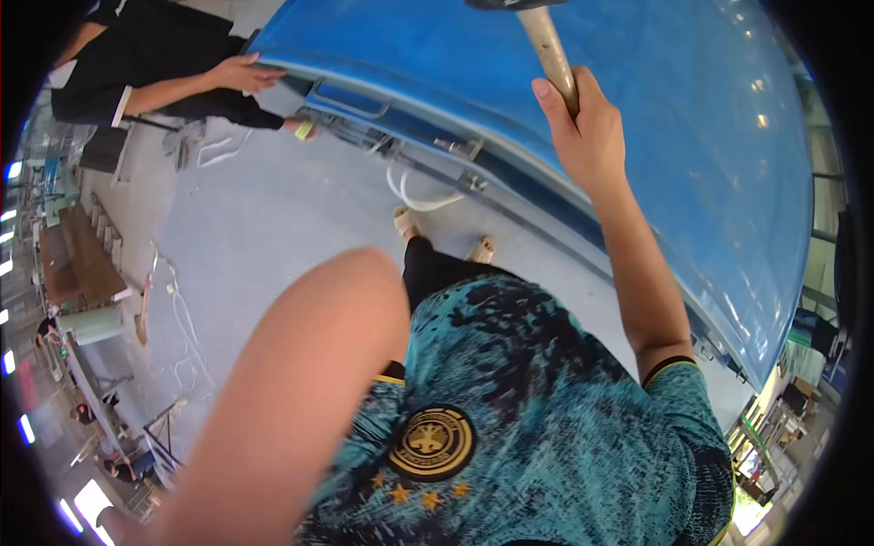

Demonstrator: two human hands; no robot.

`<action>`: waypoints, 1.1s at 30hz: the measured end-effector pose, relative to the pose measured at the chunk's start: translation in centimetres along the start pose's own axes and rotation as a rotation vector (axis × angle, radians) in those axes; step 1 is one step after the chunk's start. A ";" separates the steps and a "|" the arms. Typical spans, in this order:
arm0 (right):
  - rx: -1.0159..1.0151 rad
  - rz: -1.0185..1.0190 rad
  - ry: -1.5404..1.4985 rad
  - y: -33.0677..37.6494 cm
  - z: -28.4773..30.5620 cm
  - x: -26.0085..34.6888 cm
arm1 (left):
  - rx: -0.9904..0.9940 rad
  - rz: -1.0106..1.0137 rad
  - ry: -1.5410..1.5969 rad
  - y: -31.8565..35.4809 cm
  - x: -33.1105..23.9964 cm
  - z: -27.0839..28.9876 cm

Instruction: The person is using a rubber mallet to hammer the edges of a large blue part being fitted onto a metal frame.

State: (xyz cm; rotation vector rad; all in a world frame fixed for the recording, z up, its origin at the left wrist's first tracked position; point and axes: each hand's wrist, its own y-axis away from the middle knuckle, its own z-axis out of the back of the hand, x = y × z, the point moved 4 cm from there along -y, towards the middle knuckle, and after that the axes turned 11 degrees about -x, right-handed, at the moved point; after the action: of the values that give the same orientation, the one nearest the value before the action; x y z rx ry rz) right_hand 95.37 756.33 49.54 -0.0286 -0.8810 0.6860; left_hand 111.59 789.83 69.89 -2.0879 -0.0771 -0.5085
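Hammer handle [553,50] w/ pale worn shaft, held in my right hand [587,127]: fingers wrapped tight round the lower shaft, thumb laid up along it. Dark head is at the top edge of view, mostly cut off, so I can't tell if it touches anything. Handle is raised over the big blue curved hull [692,155], which fills the upper right; my arm runs up alongside it.

Left hand: not in view. Only my left forearm [300,400] shows, crossing low left, close to the lens; fingers out of frame, so state unknown.

Progress, as a judgement: hull surface near the hammer looks smooth and glossy, no marks I can make out, so how much striking work is done vs. left can't be read here. Hammer is gripped and up, i.e. mid-work rather than set down.

Other details: co-worker's hand [241,73] rests flat on hull rim at upper left, dark sleeve behind it. White hose [414,196] lies on grey floor [273,218] below the rim, near my sandalled feet [405,221].
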 end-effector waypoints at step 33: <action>0.122 -0.022 0.225 2.9 6.1 -10.3 | 1.383 1.035 -0.595 50.8 -8.1 1.0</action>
State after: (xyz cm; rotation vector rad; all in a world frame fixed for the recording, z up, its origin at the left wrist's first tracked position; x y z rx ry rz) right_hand 84.92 751.30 45.49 0.0129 -0.6220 0.6995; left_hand 117.35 764.08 25.67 -0.6336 0.2420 0.6757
